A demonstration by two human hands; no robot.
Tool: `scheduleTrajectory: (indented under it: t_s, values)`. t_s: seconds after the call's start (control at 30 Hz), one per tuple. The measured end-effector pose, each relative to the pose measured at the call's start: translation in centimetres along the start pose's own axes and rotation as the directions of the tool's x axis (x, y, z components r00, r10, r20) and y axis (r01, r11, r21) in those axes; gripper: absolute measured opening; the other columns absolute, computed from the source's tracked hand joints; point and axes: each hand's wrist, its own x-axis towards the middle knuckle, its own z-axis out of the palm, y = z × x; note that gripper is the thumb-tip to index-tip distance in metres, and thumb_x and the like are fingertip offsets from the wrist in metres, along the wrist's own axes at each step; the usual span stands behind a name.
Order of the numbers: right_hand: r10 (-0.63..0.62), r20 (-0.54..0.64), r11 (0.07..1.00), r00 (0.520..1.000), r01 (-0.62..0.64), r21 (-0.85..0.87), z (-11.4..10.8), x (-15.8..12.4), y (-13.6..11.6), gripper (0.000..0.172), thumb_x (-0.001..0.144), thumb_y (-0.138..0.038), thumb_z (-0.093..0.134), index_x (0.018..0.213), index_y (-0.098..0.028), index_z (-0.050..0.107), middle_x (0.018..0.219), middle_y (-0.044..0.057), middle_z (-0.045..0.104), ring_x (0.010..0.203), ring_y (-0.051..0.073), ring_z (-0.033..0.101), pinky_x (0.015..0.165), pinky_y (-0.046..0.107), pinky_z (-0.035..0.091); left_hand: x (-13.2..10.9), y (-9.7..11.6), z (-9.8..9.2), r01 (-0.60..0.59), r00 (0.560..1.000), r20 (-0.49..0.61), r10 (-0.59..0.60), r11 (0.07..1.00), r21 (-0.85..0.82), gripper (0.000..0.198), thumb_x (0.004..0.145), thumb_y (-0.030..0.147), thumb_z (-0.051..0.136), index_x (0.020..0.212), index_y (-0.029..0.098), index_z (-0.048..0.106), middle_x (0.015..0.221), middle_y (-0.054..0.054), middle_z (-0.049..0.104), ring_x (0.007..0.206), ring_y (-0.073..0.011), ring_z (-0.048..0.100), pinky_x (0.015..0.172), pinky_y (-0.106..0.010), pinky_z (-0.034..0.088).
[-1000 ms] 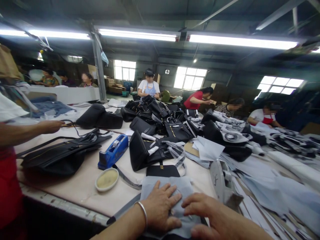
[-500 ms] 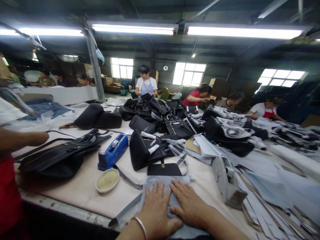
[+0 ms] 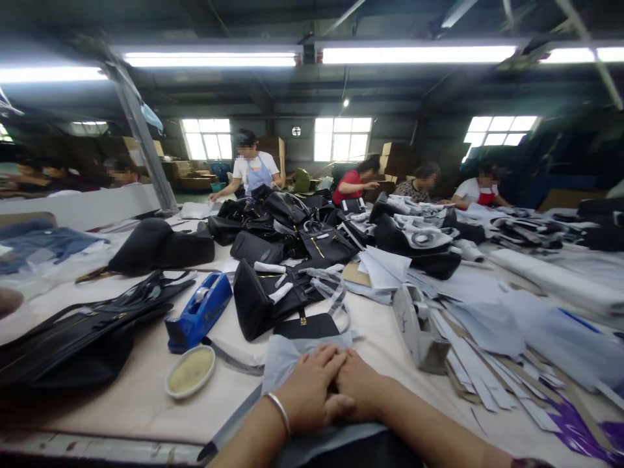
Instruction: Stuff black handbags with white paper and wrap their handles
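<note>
Both my hands rest on a pale grey-blue sheet of wrapping paper at the near edge of the table. My left hand, with a silver bangle on the wrist, lies with fingers stretched flat on the sheet. My right hand lies beside it, pressed down on the sheet with its fingers partly under the left hand's. A small black flap piece with a gold clasp pokes out just beyond the sheet. Behind it lies a black handbag with paper-wrapped handles.
A blue tape dispenser and a shallow white dish sit to the left. A flat black bag lies at far left. A grey tape dispenser and loose paper strips lie to the right. Several people work behind heaped black bags.
The view has swung right. My hands have drawn closer together on the sheet, the right now tucked against the left. The co-worker's arm at far left has pulled back out of view.
</note>
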Motion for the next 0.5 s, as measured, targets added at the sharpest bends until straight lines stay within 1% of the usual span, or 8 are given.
scheduleTrajectory:
  t_s: [0.07,0.17,0.23,0.3,0.33,0.4,0.43,0.5]
  values:
    - [0.046,0.031,0.997,0.998,-0.048,0.062,-0.6,-0.6,0.0,0.098,0.076,-0.051,0.067,0.156,-0.020,0.021,0.158,0.023,0.029,0.143,0.042,0.030,0.113,0.064,0.023,-0.1,-0.9,1.3,0.019,0.999,0.041,-0.020,1.000,0.021,0.095,0.081,0.069,0.058,0.154,0.026,0.018,0.163,-0.012,0.017,0.149,-0.0385,0.014,0.120,-0.063,0.015]
    - [0.075,0.060,0.987,0.995,-0.082,0.136,-2.3,-3.0,-0.3,0.088,0.079,-0.054,0.064,0.153,-0.023,0.029,0.159,0.021,0.027,0.145,0.043,0.025,0.112,0.068,0.020,-0.6,-1.4,1.8,0.022,0.997,0.072,-0.026,0.998,0.062,0.105,0.075,0.080,0.054,0.155,0.026,0.012,0.163,-0.012,0.013,0.149,-0.0376,0.011,0.121,-0.063,0.011]
    - [0.049,0.082,0.978,0.995,-0.064,0.201,-3.8,-5.8,-0.6,0.068,0.082,-0.051,0.063,0.144,-0.032,0.047,0.160,0.014,0.029,0.145,0.043,0.024,0.111,0.069,0.022,-0.7,-1.2,1.5,0.040,0.994,0.103,-0.049,0.996,0.086,0.101,0.076,0.081,0.052,0.154,0.029,0.015,0.163,-0.012,0.014,0.149,-0.0378,0.010,0.120,-0.063,0.011]
    - [0.009,0.092,0.949,0.996,-0.038,0.314,-5.3,-9.1,-1.0,0.043,0.087,-0.040,0.060,0.129,-0.037,0.063,0.157,0.006,0.038,0.147,0.040,0.023,0.113,0.064,0.023,-0.5,-0.8,1.2,0.056,0.990,0.123,-0.069,0.992,0.110,0.095,0.077,0.080,0.052,0.153,0.033,0.020,0.163,-0.011,0.013,0.149,-0.0377,0.008,0.120,-0.064,0.010]
    - [-0.009,0.075,0.920,0.997,-0.021,0.391,-5.9,-10.8,-1.3,0.037,0.088,-0.034,0.058,0.124,-0.036,0.067,0.150,0.004,0.049,0.146,0.036,0.027,0.115,0.060,0.025,-0.4,-0.6,1.1,0.060,0.989,0.126,-0.075,0.990,0.124,0.093,0.077,0.079,0.053,0.153,0.035,0.021,0.163,-0.011,0.013,0.149,-0.0376,0.008,0.120,-0.064,0.010]
    - [-0.023,-0.004,0.822,1.000,0.021,0.569,-6.7,-13.9,-1.6,0.033,0.089,-0.027,0.057,0.118,-0.032,0.072,0.127,0.003,0.069,0.136,0.028,0.047,0.117,0.049,0.026,-0.1,-0.4,1.3,0.058,0.989,0.123,-0.078,0.985,0.160,0.092,0.077,0.078,0.055,0.152,0.037,0.022,0.162,-0.010,0.013,0.149,-0.0368,0.008,0.119,-0.063,0.012]
    - [-0.018,-0.045,0.756,0.999,0.043,0.653,-6.9,-15.3,-1.6,0.031,0.088,-0.027,0.059,0.116,-0.029,0.073,0.117,0.004,0.074,0.127,0.025,0.056,0.116,0.045,0.029,0.1,-0.5,1.5,0.052,0.990,0.116,-0.075,0.982,0.182,0.092,0.077,0.077,0.055,0.152,0.037,0.021,0.162,-0.009,0.013,0.149,-0.0362,0.009,0.119,-0.062,0.013]
    - [0.060,-0.078,0.614,0.995,0.025,0.789,-6.4,-17.7,-1.1,0.028,0.087,-0.032,0.063,0.110,-0.024,0.076,0.107,0.005,0.077,0.109,0.023,0.067,0.108,0.039,0.040,0.5,-1.1,2.4,0.041,0.994,0.093,-0.064,0.972,0.232,0.088,0.080,0.075,0.051,0.152,0.038,0.018,0.162,-0.006,0.012,0.149,-0.0338,0.011,0.120,-0.060,0.016]
